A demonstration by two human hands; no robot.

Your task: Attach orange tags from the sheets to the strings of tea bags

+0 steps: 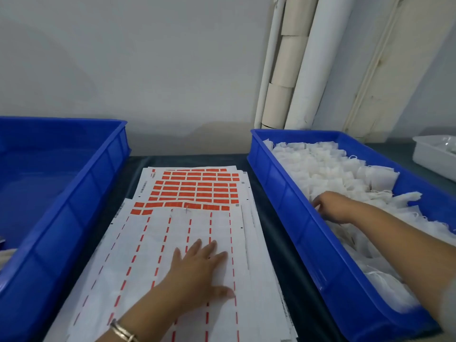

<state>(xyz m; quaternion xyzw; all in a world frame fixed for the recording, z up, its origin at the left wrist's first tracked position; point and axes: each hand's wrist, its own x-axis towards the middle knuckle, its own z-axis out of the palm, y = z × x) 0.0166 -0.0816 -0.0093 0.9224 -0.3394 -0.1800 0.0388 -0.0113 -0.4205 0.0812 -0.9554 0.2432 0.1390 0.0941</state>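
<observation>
From the head camera: the left hand [197, 270] lies flat on the top sheet [177, 255], palm down, fingers straight and slightly spread, thumb out to the right side. Under it the sheet is mostly stripped, only dashed red lines running lengthwise. The orange tags [197, 187] sit well ahead of those fingertips, in rows on the far part of the sheets, with a short last row nearer, just beyond the stripped area. A bracelet [123, 333] circles the left wrist at the bottom edge.

Over to the right: the right hand [330, 206] is down inside the right blue tray [308, 233], fingers pointing left toward the tray's near wall and bent down into the pile of white tea bags [333, 169]. Whether those fingers pinch a bag or a string, I cannot tell; the fingertips are blurred and partly hidden. Tea bags fill this tray from far end to near end, loose strings tangled around the forearm.

Around them: a second blue tray [74, 193] stands to the left of the sheets, its tall wall just beside the paper's edge. A white tray [434, 156] sits at the far right. Pale pipes [296, 70] run up the wall behind. Everything rests on a dark tabletop [271, 230].
</observation>
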